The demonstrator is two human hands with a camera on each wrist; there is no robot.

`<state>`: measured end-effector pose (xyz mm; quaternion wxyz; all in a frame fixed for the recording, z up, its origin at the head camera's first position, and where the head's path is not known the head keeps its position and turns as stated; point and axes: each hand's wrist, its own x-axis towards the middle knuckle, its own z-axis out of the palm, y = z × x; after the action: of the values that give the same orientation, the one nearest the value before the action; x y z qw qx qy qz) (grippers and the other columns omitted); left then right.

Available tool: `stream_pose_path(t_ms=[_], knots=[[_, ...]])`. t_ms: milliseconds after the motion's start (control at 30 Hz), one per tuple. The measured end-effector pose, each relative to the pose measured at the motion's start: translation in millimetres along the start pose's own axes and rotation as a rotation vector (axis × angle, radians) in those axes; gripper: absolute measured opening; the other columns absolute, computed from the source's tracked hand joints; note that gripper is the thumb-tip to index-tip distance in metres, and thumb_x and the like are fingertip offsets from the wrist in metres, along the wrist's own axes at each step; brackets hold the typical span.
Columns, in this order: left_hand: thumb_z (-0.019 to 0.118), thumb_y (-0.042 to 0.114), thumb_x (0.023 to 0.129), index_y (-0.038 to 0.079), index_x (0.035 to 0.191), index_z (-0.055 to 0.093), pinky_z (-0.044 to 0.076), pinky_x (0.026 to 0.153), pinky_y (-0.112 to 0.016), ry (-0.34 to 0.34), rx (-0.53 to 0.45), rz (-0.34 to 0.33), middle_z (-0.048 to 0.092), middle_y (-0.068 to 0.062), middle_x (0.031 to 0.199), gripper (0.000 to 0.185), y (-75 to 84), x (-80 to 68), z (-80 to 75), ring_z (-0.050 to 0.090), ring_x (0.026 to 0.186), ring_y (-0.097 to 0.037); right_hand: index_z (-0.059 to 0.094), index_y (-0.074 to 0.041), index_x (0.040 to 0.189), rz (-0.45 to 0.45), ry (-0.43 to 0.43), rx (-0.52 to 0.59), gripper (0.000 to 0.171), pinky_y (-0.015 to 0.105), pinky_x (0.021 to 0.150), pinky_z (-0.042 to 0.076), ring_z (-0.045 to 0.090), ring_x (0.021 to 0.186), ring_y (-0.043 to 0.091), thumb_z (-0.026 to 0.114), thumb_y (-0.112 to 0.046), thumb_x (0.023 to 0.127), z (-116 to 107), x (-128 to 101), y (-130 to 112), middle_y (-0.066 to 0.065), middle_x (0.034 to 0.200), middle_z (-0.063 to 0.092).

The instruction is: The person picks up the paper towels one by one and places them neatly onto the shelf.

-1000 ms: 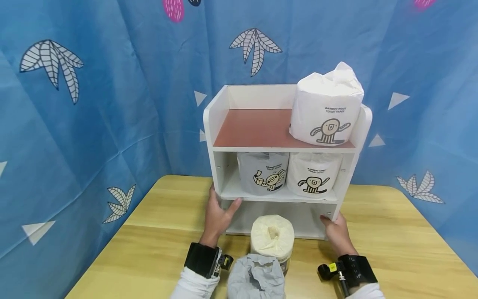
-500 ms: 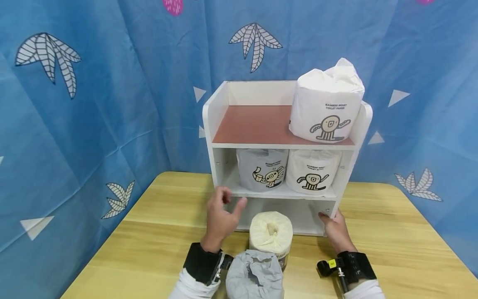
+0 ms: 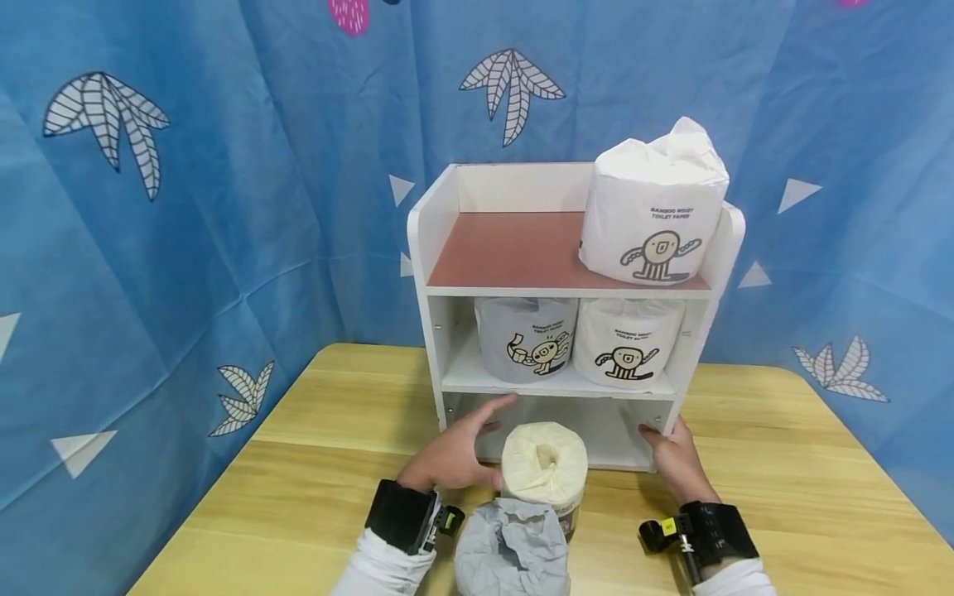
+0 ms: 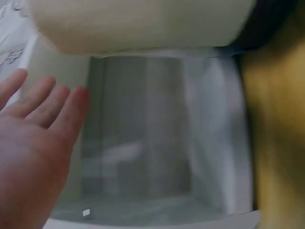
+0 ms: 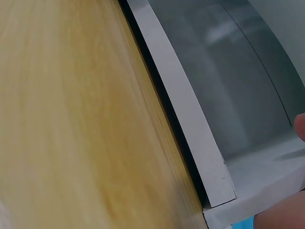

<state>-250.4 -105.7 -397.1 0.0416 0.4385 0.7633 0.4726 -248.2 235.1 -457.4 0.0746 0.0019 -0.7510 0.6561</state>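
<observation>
There are five wrapped rolls (image 3: 652, 215), one shelf unit (image 3: 514, 248), two black wristbands (image 3: 398, 518) and one table (image 3: 298, 488).

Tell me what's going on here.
A person's right hand grips the side of a shelf. The left hand, open, is beside the cream roll, perhaps touching it. A grey roll stands nearer on the table. On the shelf are a white roll on top and, in the middle, a second grey roll beside another white roll.

Three rolls (image 3: 652, 213) on shelf (image 3: 510, 252), two rolls (image 3: 540, 478) before
</observation>
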Motion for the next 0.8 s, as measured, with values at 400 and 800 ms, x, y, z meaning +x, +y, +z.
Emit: stream_pose_path(t_ms=[400, 800], knots=[[0.05, 0.093, 0.05, -0.001, 0.154, 0.003, 0.028, 0.109, -0.027, -0.163, -0.088, -0.111, 0.026, -0.025, 0.152, 0.147, -27.0, 0.4, 25.0, 0.032, 0.135, -0.027, 0.012, -0.006, 0.155, 0.016, 0.006, -0.001, 0.065, 0.058, 0.114, 0.01, 0.012, 0.143, 0.039, 0.041, 0.004, 0.098, 4, -3, 3, 0.019, 0.158, 0.014], [0.068, 0.078, 0.058, 0.008, 0.155, 0.013, 0.026, 0.11, -0.026, -0.124, -0.247, -0.043, 0.02, -0.025, 0.155, 0.132, -39.9, 8.5, 29.9, 0.029, 0.138, -0.025, 0.027, 0.0, 0.149, -0.013, 0.089, -0.152, 0.055, 0.059, 0.11, 0.023, 0.028, 0.137, 0.043, 0.044, 0.002, 0.096, 0, -4, -10, 0.025, 0.151, 0.03]])
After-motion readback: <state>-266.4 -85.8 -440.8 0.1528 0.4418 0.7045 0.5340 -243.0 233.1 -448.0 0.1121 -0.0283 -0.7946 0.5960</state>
